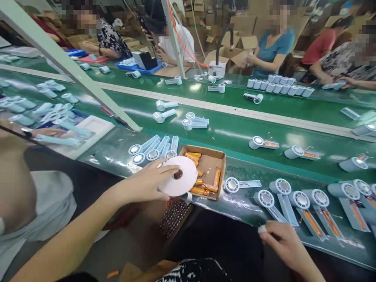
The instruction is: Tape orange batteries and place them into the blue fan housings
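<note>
My left hand (152, 180) grips a flat white roll (188, 178), probably tape, with a brown core hole. The roll covers the left front corner of a shallow cardboard box (222, 172) that contains several orange wired battery cells (216, 178). Just behind the hand lie light-blue handheld fan bodies (153, 154). My right hand (283, 239) is closed over the bench's front edge, with a small whitish bit (261, 228) at its fingertip that is too small to name. Nearest to it are fan bodies (266, 199) with open handles, some with orange cells inside.
A green conveyor belt (235, 125) runs across behind the bench, carrying scattered fan bodies (166, 115). A slanted metal post (73, 70) stands to the left. Beside me, a co-worker's hand (48, 133) is near a white tray (96, 131). Several people sit across the belt.
</note>
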Tool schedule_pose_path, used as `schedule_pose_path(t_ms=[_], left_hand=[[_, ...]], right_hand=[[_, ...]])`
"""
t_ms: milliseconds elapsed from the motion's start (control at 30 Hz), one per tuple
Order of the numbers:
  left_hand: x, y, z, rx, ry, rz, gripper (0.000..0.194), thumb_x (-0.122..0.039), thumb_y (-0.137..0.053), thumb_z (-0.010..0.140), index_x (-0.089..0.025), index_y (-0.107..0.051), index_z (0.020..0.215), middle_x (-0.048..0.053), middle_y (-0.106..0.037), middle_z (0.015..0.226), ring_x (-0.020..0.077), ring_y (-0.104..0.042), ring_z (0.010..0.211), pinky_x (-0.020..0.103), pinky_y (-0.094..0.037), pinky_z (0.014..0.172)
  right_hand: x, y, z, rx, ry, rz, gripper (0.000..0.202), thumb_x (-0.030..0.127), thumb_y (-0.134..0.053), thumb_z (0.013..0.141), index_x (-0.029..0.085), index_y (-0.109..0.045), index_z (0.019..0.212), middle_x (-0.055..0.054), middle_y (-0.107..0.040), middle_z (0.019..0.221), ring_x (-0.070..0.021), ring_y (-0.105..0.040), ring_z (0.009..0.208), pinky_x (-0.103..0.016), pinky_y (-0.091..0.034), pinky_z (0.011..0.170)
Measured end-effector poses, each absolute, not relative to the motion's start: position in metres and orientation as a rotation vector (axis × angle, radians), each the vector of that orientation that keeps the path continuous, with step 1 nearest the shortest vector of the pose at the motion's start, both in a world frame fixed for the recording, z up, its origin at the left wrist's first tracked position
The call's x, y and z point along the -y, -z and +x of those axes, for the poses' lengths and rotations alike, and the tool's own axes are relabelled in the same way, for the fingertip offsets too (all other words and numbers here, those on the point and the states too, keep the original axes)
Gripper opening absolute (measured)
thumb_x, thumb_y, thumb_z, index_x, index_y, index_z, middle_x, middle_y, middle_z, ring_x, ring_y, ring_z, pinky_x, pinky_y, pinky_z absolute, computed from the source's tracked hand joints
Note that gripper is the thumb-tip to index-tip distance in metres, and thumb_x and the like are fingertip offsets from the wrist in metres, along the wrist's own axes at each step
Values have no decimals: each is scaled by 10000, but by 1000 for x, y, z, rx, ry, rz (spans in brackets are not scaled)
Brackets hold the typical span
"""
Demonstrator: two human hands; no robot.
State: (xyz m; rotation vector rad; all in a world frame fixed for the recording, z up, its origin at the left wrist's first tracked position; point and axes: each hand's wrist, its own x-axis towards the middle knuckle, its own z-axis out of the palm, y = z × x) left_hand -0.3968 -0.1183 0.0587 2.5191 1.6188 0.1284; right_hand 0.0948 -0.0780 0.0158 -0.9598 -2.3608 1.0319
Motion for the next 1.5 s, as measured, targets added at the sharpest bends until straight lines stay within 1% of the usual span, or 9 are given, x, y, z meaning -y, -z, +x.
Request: schedule_pose_path(t_ms=[167,267,367,467,667,767,967,1200,1500], left_hand=[[172,-37,-389,-1875,-284,2571,558,-270,-720,881,-216,-605,1424,112,-627,1484,368,-500,1413,529,-468,1160],[183,-41,-365,-1953,-546,2620,516,-314,-762,867,-170,-629,1343,147,-703,1303,410,-492,1385,572,-496,1125],[192,-48,-355,-1929,-718,2677,470,-319,-798,836,-177,-640,1255,138,-733,1141,435,-450,1418,568,-536,1074],[195,-44,-361,-2005,-816,2688,474,-255,-816,811,-209,-628,1243,117,-733,1091,451,-386,1470,557,-552,1041],[190,-14,-368,-2225,-1043,2275,597,-375,-809,848,-220,-539,1357,135,-670,1222,441,-479,1384,663,-448,1126],[191,-4,-360,-2256,-1108,2154,592,-408,-786,873,-230,-525,1373,133,-647,1265,416,-464,1384,621,-455,1120],[193,-10,-347,-2117,-1067,1960,562,-422,-737,888,-233,-542,1380,123,-642,1316,378,-445,1397,596,-416,1157],[194,-16,-336,-2072,-981,2027,610,-420,-768,872,-234,-529,1402,124,-638,1327,380,-444,1394,595,-433,1155],[187,-27,-322,-2031,-958,2311,511,-324,-792,827,-204,-581,1277,134,-667,1222,392,-444,1353,600,-447,1128]], right_hand=[[76,-5,-3,2120,-1510,-1033,337,509,-638,981,196,-731,1064,-17,-700,696,-160,-604,570,-268,-483,566],[79,-13,-63,1987,-1942,-927,596,485,-806,836,187,-638,1325,-20,-765,834,-140,-614,576,-241,-481,545],[93,-18,-95,1988,-2090,-699,330,495,-759,897,177,-738,982,4,-719,690,-109,-552,513,-219,-418,513],[111,-12,-102,2164,-1976,-421,476,452,-600,1030,178,-655,644,4,-656,575,-93,-523,489,-218,-385,522],[101,-9,-103,3067,-1500,-373,274,398,-705,980,195,-789,817,-26,-753,712,-163,-666,631,-256,-386,573],[65,-28,-118,2901,-1499,-620,281,461,-661,1010,219,-787,944,-17,-769,781,-168,-696,693,-251,-439,629],[31,-34,-159,2616,-804,-963,245,348,-675,1011,170,-669,1180,-151,-762,1158,-300,-709,1075,-406,-526,929],[66,-41,-135,2065,-1230,-597,181,333,-641,1016,192,-745,1062,-35,-760,838,-153,-682,689,-270,-563,672],[69,-63,-116,1883,-1350,-640,157,312,-672,972,189,-770,975,-43,-771,799,-151,-701,665,-253,-592,628]])
